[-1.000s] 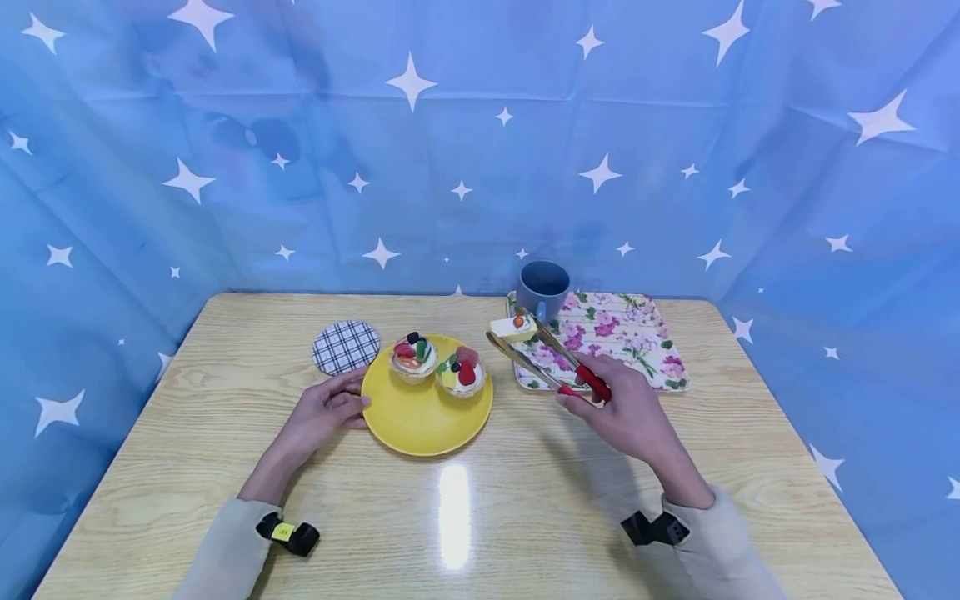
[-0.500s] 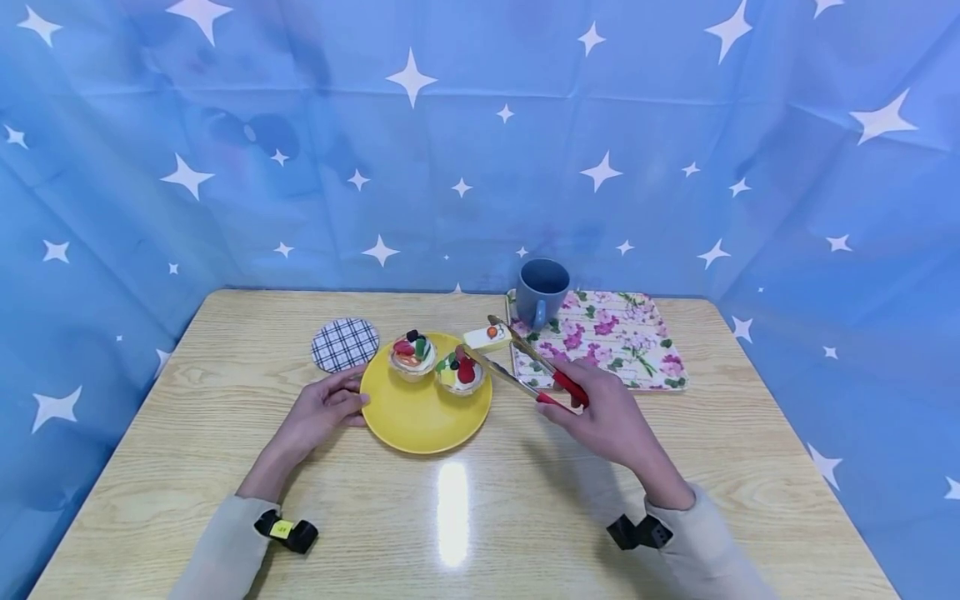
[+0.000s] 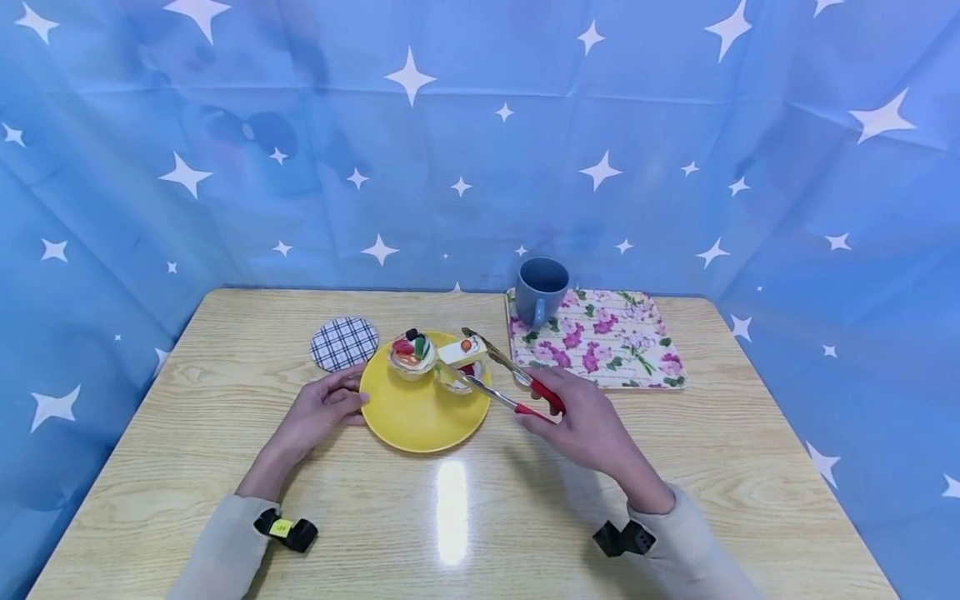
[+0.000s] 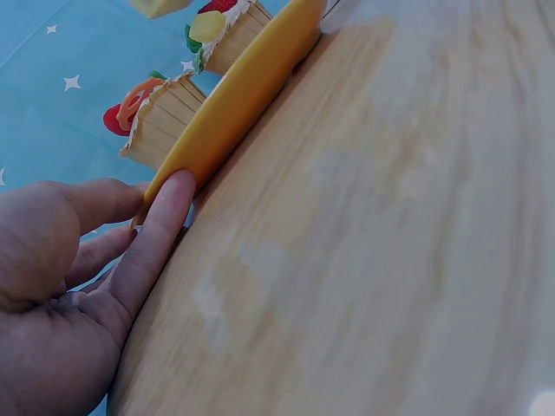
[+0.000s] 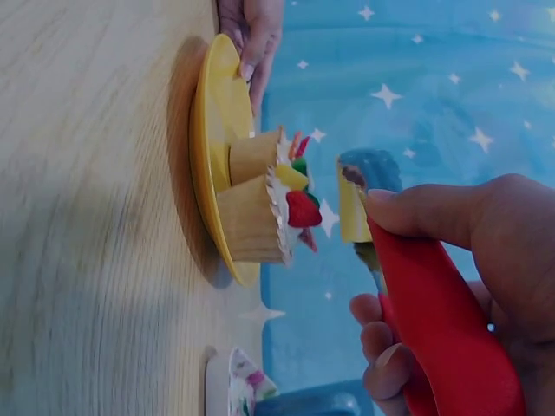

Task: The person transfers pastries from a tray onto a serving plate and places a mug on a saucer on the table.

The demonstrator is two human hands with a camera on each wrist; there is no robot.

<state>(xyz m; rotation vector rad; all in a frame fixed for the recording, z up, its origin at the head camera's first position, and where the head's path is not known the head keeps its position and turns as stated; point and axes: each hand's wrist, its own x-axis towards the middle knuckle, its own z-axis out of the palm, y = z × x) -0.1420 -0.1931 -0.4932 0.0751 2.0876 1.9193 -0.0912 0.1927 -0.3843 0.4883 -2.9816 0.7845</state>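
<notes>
My left hand pinches the left rim of a yellow plate, thumb and fingers at its edge. Two fruit-topped tarts stand on the plate: one at the back left, the other to its right. My right hand grips red-handled metal tongs. Between the tong tips is a pale cake slice with an orange topping. In the right wrist view the slice hangs above the tart tops, apart from them. From the head, slice and tongs partly cover the right tart.
A floral tray lies at the back right, with a blue-grey mug on its left corner. Behind the plate's left side is a round checked coaster. A blue star-patterned curtain hangs along the table's back.
My right hand has moved left with the tongs, carrying the cake slice from over the tray to over the right tart on the plate. The left hand has stayed at the plate's rim.
</notes>
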